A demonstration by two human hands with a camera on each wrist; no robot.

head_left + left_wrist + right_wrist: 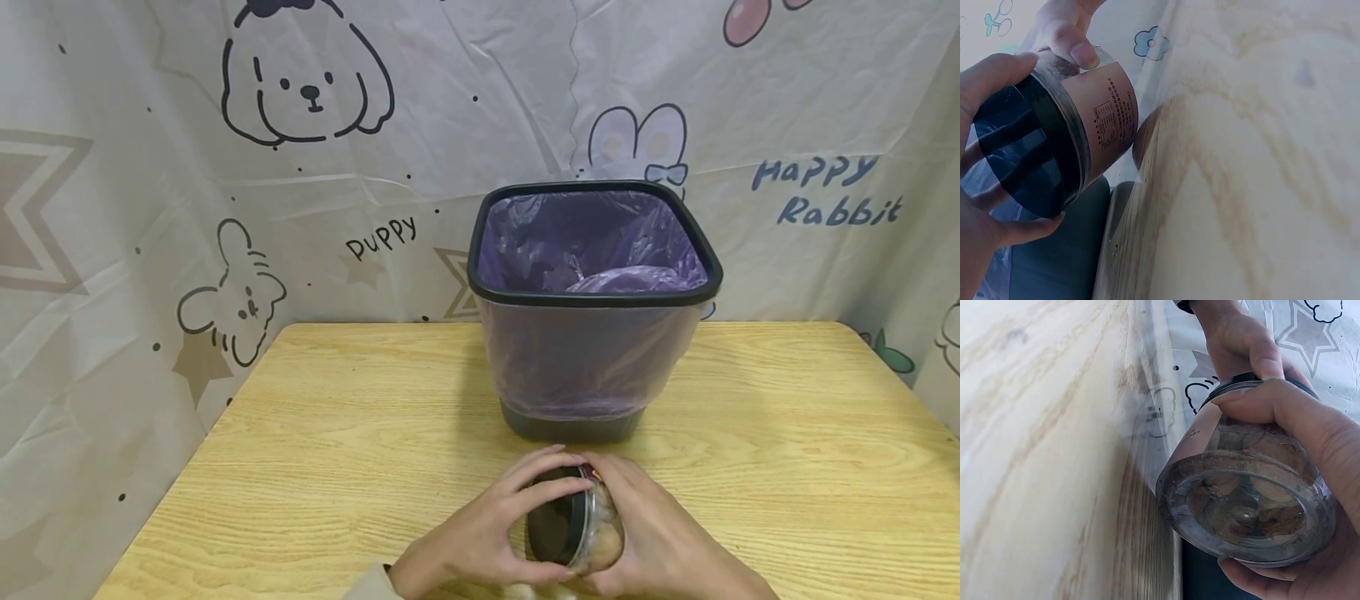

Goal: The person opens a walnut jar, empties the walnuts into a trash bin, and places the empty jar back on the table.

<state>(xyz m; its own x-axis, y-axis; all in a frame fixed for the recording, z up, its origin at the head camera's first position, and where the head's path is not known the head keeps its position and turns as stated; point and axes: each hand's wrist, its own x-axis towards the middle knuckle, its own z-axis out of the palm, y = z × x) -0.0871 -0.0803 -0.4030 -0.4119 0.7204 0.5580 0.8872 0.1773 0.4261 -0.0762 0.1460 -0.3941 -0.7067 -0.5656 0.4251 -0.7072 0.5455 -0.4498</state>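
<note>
Both hands are on a clear jar with a black lid, tilted on its side with the lid facing left. My left hand grips the lid, fingers curled over the far side and thumb at the near side. Around the jar body, my right hand curls from the right. In the left wrist view a pinkish-brown label with dark print wraps part of the body. The clear base faces the right wrist camera, and brown, lumpy pieces show through it.
Behind the hands stands a dark bin with a black rim, lined with a purple plastic bag. The yellow wood-grain table spreads under everything. A pale cloth printed with cartoon animals hangs behind and at the sides.
</note>
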